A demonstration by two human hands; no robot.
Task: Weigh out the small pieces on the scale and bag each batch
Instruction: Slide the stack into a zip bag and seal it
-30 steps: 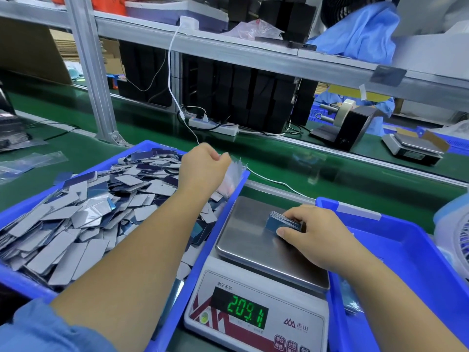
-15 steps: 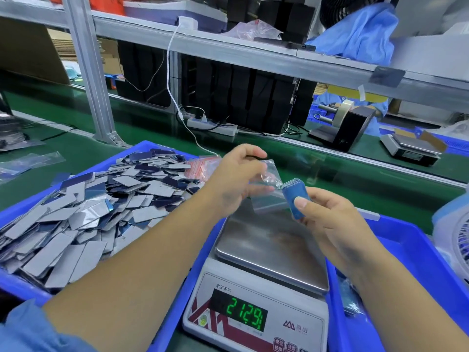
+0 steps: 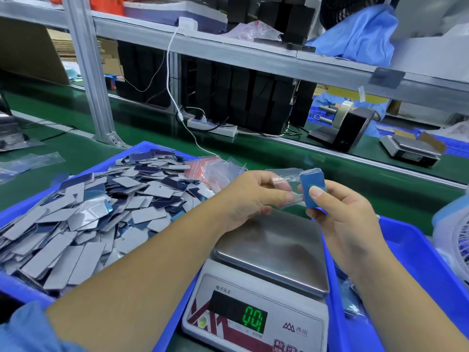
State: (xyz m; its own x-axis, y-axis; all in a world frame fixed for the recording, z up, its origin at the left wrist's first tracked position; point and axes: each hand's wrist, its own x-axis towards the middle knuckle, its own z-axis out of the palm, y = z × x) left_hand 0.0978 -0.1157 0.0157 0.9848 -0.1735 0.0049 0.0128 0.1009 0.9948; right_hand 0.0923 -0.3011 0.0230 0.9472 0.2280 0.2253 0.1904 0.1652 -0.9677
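Above the scale [image 3: 269, 252], my right hand [image 3: 340, 214] grips a stack of blue pieces [image 3: 312, 185], thumb on its front. Just left of it, my left hand [image 3: 253, 196] pinches a small clear bag [image 3: 286, 185] whose mouth touches the stack. The steel pan is bare and the green display [image 3: 251, 321] reads 00. A blue bin [image 3: 22, 290] on the left holds a heap of loose grey and blue pieces [image 3: 83, 212].
Spare clear bags with red strips [image 3: 210, 168] lie on the heap's far corner. A second blue bin [image 3: 421, 270] sits right of the scale, a white fan [image 3: 456, 240] beyond it. A power strip [image 3: 213, 127], tape dispenser [image 3: 347, 125] and another scale [image 3: 411, 148] stand across the green belt.
My right hand lifted the stack off the scale pan and brought it up to the bag. My left hand came from the bin with the bag. The display dropped from 209 to 00.
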